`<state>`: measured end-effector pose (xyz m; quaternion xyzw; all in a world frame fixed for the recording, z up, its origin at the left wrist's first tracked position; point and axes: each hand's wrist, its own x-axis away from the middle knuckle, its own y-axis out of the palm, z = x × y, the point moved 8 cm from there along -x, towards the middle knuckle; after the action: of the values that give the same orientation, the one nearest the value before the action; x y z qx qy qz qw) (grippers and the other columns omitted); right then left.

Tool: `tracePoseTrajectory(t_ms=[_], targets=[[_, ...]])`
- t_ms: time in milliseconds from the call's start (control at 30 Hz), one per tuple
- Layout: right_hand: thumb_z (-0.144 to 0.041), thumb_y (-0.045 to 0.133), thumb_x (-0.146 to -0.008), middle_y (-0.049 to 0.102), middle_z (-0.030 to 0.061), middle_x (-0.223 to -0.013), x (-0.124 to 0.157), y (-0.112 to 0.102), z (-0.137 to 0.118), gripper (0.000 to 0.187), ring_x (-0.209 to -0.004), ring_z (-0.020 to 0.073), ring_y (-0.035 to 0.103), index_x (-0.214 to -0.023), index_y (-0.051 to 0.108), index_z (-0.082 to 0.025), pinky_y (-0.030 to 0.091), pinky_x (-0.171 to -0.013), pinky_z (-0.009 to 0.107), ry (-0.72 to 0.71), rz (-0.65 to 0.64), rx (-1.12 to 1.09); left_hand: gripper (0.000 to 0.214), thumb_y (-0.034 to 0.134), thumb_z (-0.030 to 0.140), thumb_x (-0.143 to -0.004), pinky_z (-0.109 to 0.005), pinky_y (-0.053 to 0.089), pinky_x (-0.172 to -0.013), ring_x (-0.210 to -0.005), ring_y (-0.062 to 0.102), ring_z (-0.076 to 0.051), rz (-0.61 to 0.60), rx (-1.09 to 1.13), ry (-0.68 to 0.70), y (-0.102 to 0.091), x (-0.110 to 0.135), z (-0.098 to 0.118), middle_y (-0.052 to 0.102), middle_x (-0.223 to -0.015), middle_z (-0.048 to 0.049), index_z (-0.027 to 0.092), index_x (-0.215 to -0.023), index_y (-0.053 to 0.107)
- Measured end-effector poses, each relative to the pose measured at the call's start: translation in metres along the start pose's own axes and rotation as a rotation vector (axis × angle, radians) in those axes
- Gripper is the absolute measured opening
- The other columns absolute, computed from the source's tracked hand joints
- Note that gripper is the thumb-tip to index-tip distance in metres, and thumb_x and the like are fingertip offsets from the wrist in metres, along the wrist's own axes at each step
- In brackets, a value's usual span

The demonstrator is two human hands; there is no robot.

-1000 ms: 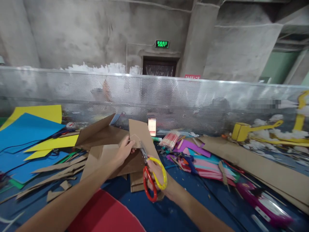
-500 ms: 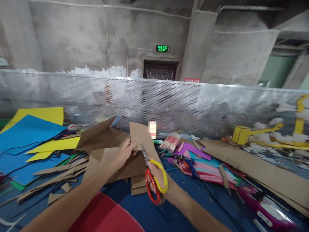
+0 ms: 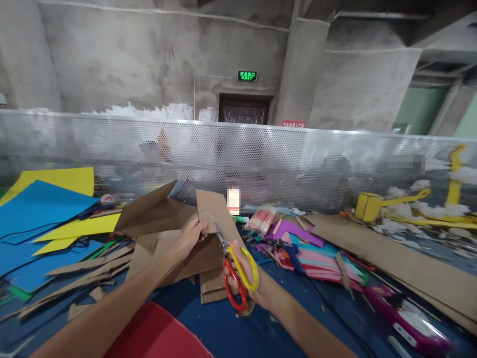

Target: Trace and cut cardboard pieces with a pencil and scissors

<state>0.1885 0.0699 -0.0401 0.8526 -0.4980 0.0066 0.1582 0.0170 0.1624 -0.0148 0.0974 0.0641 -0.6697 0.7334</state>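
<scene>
My left hand (image 3: 192, 236) pinches a small brown cardboard piece (image 3: 209, 222) held up above the table. My right hand (image 3: 242, 278) grips scissors (image 3: 238, 278) with one yellow and one red handle loop. The blades point up and left and meet the lower edge of the small piece. Behind it stands a taller strip of cardboard (image 3: 214, 209), and larger brown cardboard sheets (image 3: 156, 214) lie beneath both hands on the blue table top (image 3: 238, 333).
Blue and yellow paper sheets (image 3: 40, 209) lie at the left, pink and purple sheets (image 3: 316, 253) at the right, a long cardboard strip (image 3: 402, 263) beyond. A perforated metal screen (image 3: 261, 154) runs across the back. A red sheet (image 3: 156, 333) lies near me; a purple tool (image 3: 410, 318) lies at the right.
The scissor handles have drawn closer together and the hands shifted slightly left and down in view. The cardboard piece stays pinched in my left hand.
</scene>
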Motion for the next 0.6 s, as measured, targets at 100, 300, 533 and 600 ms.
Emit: tracePoseTrajectory(t_ms=[100, 300, 533, 600], targets=[[-0.082, 0.036, -0.084, 0.046, -0.0029, -0.046, 0.004, 0.001, -0.003, 0.072, -0.037, 0.0063, 0.041, -0.066, 0.054, -0.015, 0.031, -0.036, 0.016, 0.035, 0.0, 0.075, 0.026, 0.058, 0.04, -0.079, -0.017, 0.035, -0.044, -0.048, 0.05, -0.008, -0.021, -0.012, -0.006, 0.003, 0.003, 0.001, 0.057, -0.062, 0.004, 0.018, -0.092, 0.057], [-0.079, 0.043, -0.083, 0.05, -0.0013, -0.052, 0.0, -0.002, -0.002, 0.068, -0.039, 0.006, 0.042, -0.067, 0.056, -0.014, 0.032, -0.036, 0.016, 0.004, -0.017, 0.028, 0.023, 0.059, 0.039, -0.082, -0.017, 0.037, -0.044, -0.046, 0.05, -0.008, 0.003, -0.052, -0.025, 0.001, 0.006, 0.001, 0.056, -0.059, 0.0041, 0.019, -0.09, 0.052], [-0.079, 0.037, -0.085, 0.048, -0.002, -0.05, -0.013, -0.01, 0.013, 0.071, -0.036, 0.0056, 0.039, -0.066, 0.056, -0.014, 0.029, -0.034, 0.016, 0.072, -0.02, 0.042, 0.025, 0.061, 0.036, -0.083, -0.017, 0.03, -0.041, -0.04, 0.042, -0.007, 0.096, -0.083, -0.016, -0.016, 0.006, 0.012, 0.045, -0.055, 0.0102, 0.022, -0.094, 0.043], [-0.079, 0.04, -0.084, 0.053, -0.0004, -0.056, -0.013, -0.012, 0.009, 0.069, -0.037, 0.0051, 0.041, -0.067, 0.055, -0.014, 0.03, -0.034, 0.016, 0.042, 0.001, 0.02, 0.023, 0.059, 0.037, -0.085, -0.016, 0.028, -0.043, -0.041, 0.038, -0.007, 0.129, -0.092, 0.031, -0.024, 0.009, 0.029, 0.041, -0.057, 0.011, 0.023, -0.092, 0.041]])
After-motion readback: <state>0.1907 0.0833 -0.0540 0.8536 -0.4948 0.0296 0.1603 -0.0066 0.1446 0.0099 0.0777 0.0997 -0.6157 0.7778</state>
